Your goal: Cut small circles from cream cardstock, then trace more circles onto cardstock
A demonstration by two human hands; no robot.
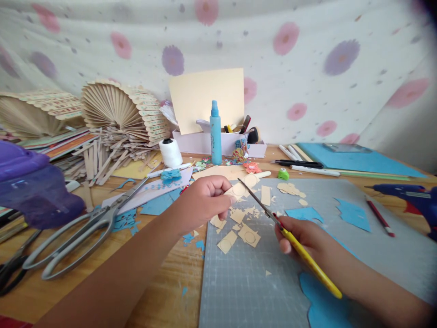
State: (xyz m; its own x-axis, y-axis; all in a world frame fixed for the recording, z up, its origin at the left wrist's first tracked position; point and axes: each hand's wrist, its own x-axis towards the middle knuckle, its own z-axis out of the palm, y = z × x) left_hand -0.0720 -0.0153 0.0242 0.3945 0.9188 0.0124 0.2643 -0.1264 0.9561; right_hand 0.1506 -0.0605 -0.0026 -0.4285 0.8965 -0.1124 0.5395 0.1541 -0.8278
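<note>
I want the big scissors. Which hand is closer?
Left. The left hand, pinching cream paper, is just right of the scissors; the right hand, gripping the yellow knife, is farther right.

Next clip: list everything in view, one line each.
table: one, wooden, under everything
cutting mat: one, grey, centre-right of the table
paper scraps: many, cream, on the mat
blue paper pieces: several, blue, on the mat's right side
large scissors: one, grey, on the table at left
glue bottle: one, blue, upright at the back
thread spool: one, white, left of the bottle
folded fans: two, beige, back left
glue gun: one, blue, right edge
paper piece: one, cream, pinched in the left hand
cutting tool: one, yellow handle, in the right hand
left hand: bare, above the mat's edge
right hand: bare, above the mat
</note>
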